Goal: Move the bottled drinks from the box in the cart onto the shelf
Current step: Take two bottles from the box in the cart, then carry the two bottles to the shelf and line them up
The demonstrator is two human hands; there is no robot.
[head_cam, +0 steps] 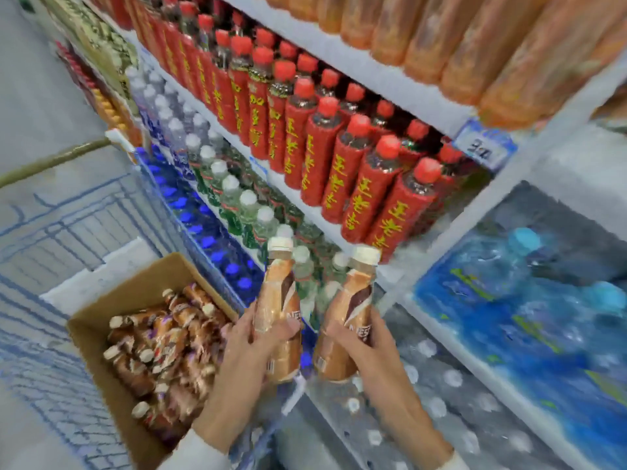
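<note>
Two bottles in hand, one per grip. Left bottle (280, 310): upright, slight tilt, white cap up, left hand (251, 347) wrapped around its lower half, fingers pressed on the label. Right bottle (349, 317): same pose, right hand (359, 347) closed around the lower body, thumb on the front label. Both bottles side by side, near but apart, held in front of the shelf (424, 239), above the gap between box and shelf edge.

Box (98, 320): open cardboard, sits in the cart (51, 334), just left of the left hand. Holds a loose pile of the same brown bottles lying on their sides; too blurred to count, at least ten.

Shelf tiers, motion-blurred:
- top: orange bottles (441, 39), about eight fronts visible
- next: red bottles (353, 174) with red caps and yellow characters, several rows deep, count unclear
- below: clear bottles (234, 195) with white caps, one long row plus more behind
- lower: blue caps (207, 242)

Right bay: blue-wrapped water packs (526, 300). Price tag (481, 144) on the shelf edge.
</note>
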